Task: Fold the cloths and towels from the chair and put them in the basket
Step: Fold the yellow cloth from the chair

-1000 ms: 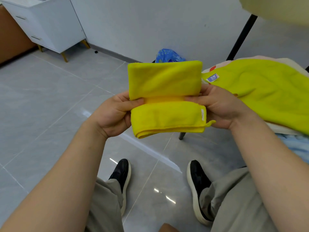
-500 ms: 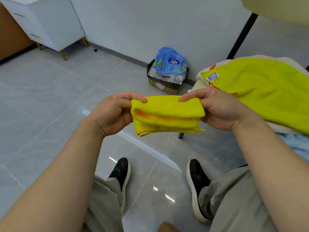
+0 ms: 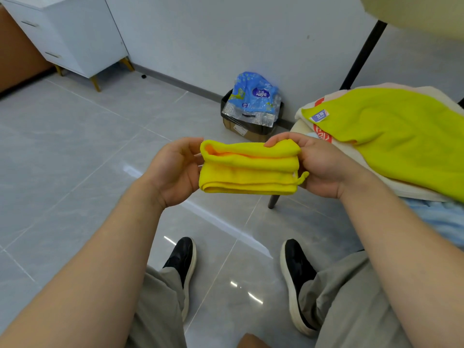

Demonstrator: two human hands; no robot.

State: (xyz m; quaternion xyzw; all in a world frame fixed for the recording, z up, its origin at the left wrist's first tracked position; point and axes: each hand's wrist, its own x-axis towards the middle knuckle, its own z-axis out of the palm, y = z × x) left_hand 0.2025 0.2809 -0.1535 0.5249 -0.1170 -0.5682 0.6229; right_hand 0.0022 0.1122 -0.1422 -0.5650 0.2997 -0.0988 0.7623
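Cloth: the folded bright yellow microfibre cloth (image 3: 248, 172) is in the air above the grey tiled floor (image 3: 75, 159); only the hands carry it.
Long axis: left to right, nearly level, one short end in each hand.
Left hand: the left hand (image 3: 175, 172) grips the left end, thumb above; its fingers are hidden.
Right hand: the right hand (image 3: 326, 167) pinches the upper fold at the right end.
Next towel: the wide lime-green towel (image 3: 401, 131) lies on the black-legged chair (image 3: 273, 202), nearer the right hand.
Basket: not visible, so its direction cannot be told.

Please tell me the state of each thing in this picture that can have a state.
Yellow cloth: folded, held between both hands.
Left hand: grips its left end.
Right hand: pinches its right end.
Green towel: unfolded, lying spread out.
Drawers: closed.
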